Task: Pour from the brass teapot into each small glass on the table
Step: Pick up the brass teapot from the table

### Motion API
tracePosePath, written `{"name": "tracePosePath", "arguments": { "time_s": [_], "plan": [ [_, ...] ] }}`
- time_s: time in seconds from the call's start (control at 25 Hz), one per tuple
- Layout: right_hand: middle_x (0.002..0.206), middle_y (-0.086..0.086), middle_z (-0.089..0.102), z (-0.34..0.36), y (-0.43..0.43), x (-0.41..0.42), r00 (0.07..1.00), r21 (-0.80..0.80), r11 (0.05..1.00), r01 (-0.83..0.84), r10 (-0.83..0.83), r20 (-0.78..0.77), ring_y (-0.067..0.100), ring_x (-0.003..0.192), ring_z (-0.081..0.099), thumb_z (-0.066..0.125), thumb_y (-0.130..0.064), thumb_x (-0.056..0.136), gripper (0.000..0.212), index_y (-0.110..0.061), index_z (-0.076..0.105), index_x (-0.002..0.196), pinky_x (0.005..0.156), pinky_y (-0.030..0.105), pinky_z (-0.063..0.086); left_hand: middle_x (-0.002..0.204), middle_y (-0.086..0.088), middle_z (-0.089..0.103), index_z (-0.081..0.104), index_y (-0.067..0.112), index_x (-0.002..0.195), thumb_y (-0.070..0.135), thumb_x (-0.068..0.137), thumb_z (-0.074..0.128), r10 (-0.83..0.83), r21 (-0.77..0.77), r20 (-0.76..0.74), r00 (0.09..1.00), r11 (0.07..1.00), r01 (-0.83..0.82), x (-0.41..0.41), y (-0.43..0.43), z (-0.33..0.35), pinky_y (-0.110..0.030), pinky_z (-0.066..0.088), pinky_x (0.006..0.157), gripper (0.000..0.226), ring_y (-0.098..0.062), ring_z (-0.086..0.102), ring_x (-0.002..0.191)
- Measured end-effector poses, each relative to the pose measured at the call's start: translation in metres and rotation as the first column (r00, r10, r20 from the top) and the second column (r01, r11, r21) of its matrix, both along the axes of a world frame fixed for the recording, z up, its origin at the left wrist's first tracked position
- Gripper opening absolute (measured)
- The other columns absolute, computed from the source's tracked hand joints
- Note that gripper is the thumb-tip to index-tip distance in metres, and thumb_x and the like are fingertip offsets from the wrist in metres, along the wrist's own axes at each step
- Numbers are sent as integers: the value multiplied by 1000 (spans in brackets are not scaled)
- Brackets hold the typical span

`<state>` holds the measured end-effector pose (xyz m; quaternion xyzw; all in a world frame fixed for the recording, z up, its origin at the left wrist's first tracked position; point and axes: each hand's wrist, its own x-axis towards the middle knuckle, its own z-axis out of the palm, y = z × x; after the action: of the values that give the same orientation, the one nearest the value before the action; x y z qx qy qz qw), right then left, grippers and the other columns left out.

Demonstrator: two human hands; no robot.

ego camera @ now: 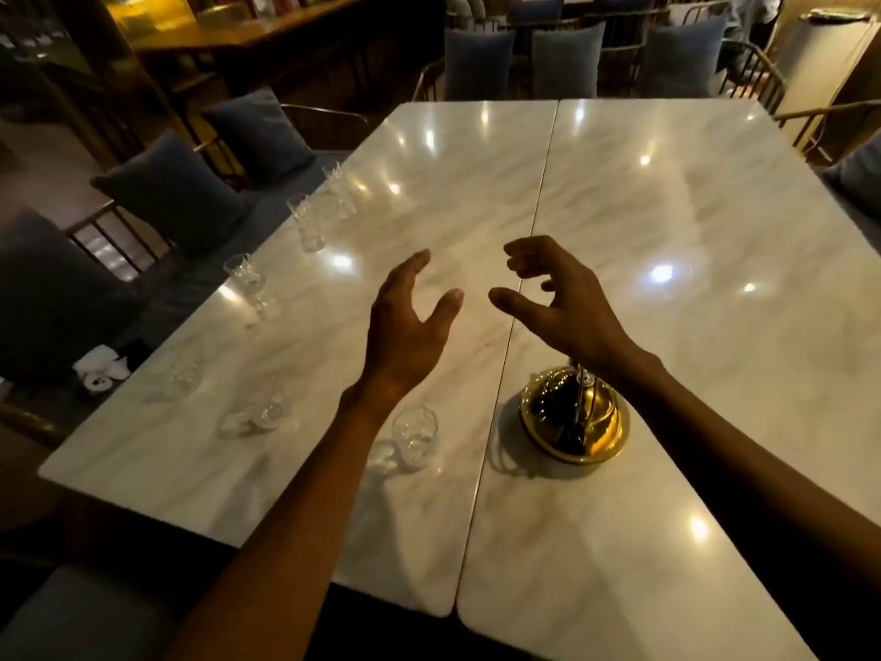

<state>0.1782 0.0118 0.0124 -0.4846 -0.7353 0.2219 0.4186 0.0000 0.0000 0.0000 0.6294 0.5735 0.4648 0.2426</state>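
- 2 white marble-topped tables point(643, 221) stand pushed together, with a thin seam running between them.
- A brass teapot point(574, 417) stands on the right table, just beside the seam.
- A small glass point(414, 434) stands on the left table, near the teapot.
- More small glasses point(307, 224) line the left edge, apart from one another.

Both forearms were bare right up to the picture's lower edge, with no sleeve or cuff showing on either, and the left hand point(405, 326) and right hand point(560, 305) wore no glove, ring, watch or band.
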Motion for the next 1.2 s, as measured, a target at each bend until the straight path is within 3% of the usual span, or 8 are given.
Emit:
{"name": "tracePosePath", "arguments": {
  "time_s": [0.2, 0.4, 0.6, 0.76, 0.88, 1.0, 1.2],
  "plan": [
    [114, 2, 60, -52, -17, 24, 990, -118, 983, 137, -134, 34, 12, 99, 56, 66, -38, 80, 48, -18, 52, 121, 75, 18, 42, 146, 0, 42, 40, 22, 138, 29, 89, 62, -37, -158, 3, 999, 987, 37, 24, -12, -55, -21, 33, 96, 55, -13, 38, 133],
    [109, 8, 58, -92, -22, 47, 932, -171, 919, 356, -362, -3, 12, 88, 52, 67, -27, 80, 38, -11, 56, 112, 65, 13, 36, 144, -2, 44, 43, 18, 137, 28, 90, 60, -94, -273, 21, 995, 957, 96, 52, -11, -98, -21, 32, 97, 51, -15, 40, 132],
    [105, 10, 60, -119, -19, 67, 847, -362, 807, 467, -526, -81, 18, 89, 56, 68, -30, 79, 40, -11, 54, 112, 75, 33, 49, 143, -5, 46, 44, 16, 136, 29, 91, 58, -146, -374, 37, 989, 915, 149, 80, -3, -131, -20, 31, 96, 49, -18, 40, 132],
    [101, 11, 62, -129, -10, 73, 795, -500, 742, 447, -586, -157, 21, 89, 60, 68, -35, 78, 50, -10, 51, 119, 67, 24, 47, 142, -6, 48, 44, 16, 136, 28, 92, 56, -208, -406, 39, 977, 890, 206, 101, 9, -153, -21, 35, 94, 47, -20, 43, 130],
    [87, 0, 60, -135, 1, 72, 766, -592, 698, 403, -611, -200, 12, 77, 59, 67, -35, 79, 53, -8, 50, 121, 61, 20, 44, 143, -5, 46, 42, 21, 137, 31, 91, 57, -247, -418, 32, 968, 877, 238, 115, 20, -177, -40, 41, 105, 49, -23, 42, 131],
    [88, -1, 59, -141, 10, 70, 745, -652, 670, 355, -624, -236, 5, 73, 58, 66, -36, 80, 50, -7, 52, 118, 58, 18, 42, 150, -6, 36, 35, 22, 141, 40, 93, 51, -274, -424, -12, 962, 872, 243, 126, 29, -191, -50, 36, 109, 54, -25, 34, 138],
    [93, 10, 63, -150, 22, 66, 713, -716, 655, 243, -621, -326, 20, 78, 62, 63, -32, 83, 40, -4, 58, 111, 63, 25, 48, 154, -6, 29, 26, 23, 145, 58, 89, 38, -311, -414, -24, 950, 868, 274, 131, 43, -209, -51, 32, 110, 68, -26, 28, 141]
  ]
}}
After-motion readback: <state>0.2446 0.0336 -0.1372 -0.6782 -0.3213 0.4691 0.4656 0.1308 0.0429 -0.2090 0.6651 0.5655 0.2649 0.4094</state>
